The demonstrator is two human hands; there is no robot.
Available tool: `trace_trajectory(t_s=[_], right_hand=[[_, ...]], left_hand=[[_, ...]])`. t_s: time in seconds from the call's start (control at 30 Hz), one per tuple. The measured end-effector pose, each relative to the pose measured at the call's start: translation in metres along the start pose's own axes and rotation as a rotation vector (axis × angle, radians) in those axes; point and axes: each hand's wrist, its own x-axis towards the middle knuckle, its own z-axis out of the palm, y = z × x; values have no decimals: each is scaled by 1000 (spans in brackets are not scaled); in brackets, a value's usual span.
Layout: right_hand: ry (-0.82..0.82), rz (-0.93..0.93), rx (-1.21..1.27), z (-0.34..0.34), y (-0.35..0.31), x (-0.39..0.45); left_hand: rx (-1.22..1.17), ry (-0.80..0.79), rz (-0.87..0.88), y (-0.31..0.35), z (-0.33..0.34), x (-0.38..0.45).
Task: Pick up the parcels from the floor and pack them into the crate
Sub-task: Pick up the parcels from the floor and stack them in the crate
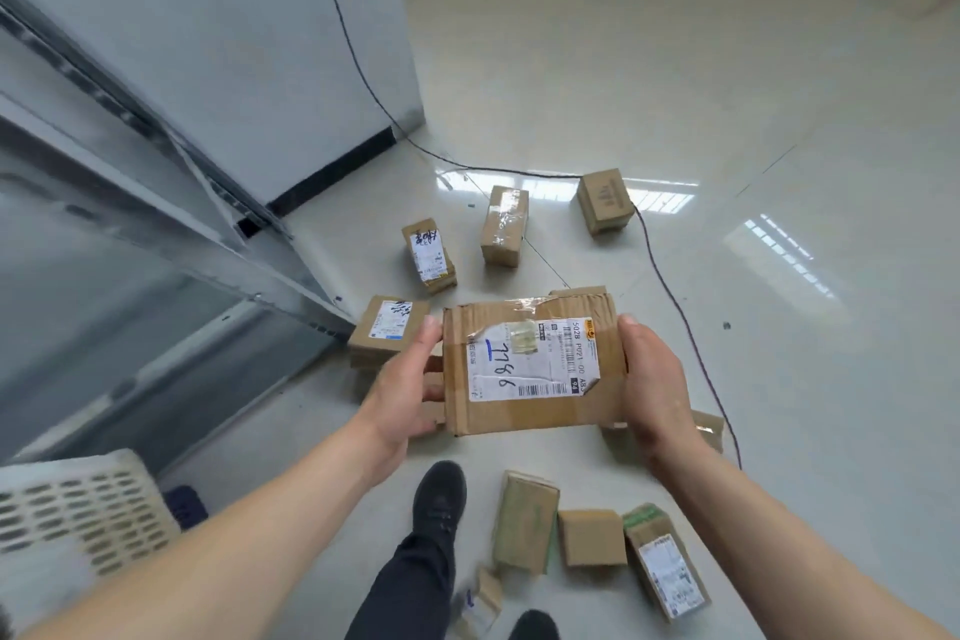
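Observation:
I hold a flat cardboard parcel (532, 366) with a white shipping label marked "7786" above the floor. My left hand (402, 387) grips its left edge, thumb on top. My right hand (652, 379) grips its right edge the same way. Several more cardboard parcels lie on the tiled floor: one (387, 327) just left of my left hand, others farther off (428, 252) (504, 226) (602, 200), and a cluster by my feet (524, 522) (592, 538) (665, 564). The white perforated crate (88, 509) shows at the lower left.
A black cable (670, 286) runs from the wall across the floor past the parcels. A grey wall corner (260, 68) and glass-and-metal frame (156, 250) fill the left. My black shoe (439, 496) stands below the held parcel. Open tiled floor lies to the right.

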Motion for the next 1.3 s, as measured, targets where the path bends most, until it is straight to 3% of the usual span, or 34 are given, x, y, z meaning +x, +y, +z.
trace_trajectory(t_s=[0.3, 0.6, 0.87, 1.3], right_hand=[[-264, -195, 47, 19, -89, -142], [-551, -273, -3, 84, -120, -274], [-692, -331, -129, 190, -127, -372], [-715, -237, -301, 415, -107, -480]], left_hand=[[-94, 228, 183, -13, -66, -192], [-231, 437, 188, -73, -156, -321], [-356, 567, 247, -134, -266, -379], [-352, 530, 48, -227, -510, -372]])
